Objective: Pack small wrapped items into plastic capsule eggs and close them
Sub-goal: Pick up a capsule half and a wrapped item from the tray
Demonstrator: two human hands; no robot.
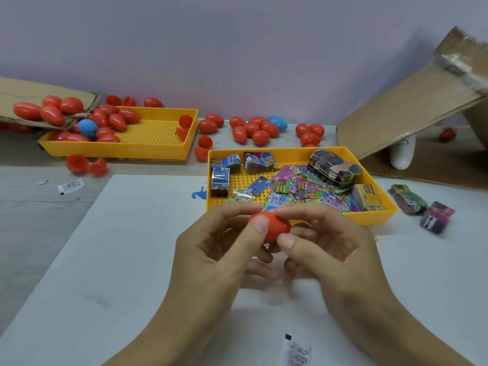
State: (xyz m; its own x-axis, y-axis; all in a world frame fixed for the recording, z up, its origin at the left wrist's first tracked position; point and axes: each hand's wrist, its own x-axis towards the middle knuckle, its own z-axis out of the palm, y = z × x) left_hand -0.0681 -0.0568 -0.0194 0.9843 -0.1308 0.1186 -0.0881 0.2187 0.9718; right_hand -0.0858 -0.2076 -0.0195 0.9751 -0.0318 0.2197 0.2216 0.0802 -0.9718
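Note:
A red capsule egg is held above the white board between both hands. My left hand pinches its left end with thumb and forefinger. My right hand pinches its right end the same way. The egg looks joined, though fingers hide part of its seam. Behind it, a yellow tray holds several small colourful wrapped items and bundled packs.
A second yellow tray at the back left holds red eggs and a blue one. Loose red eggs and open halves lie behind. Cardboard flaps lean at the right. A small sachet lies near me.

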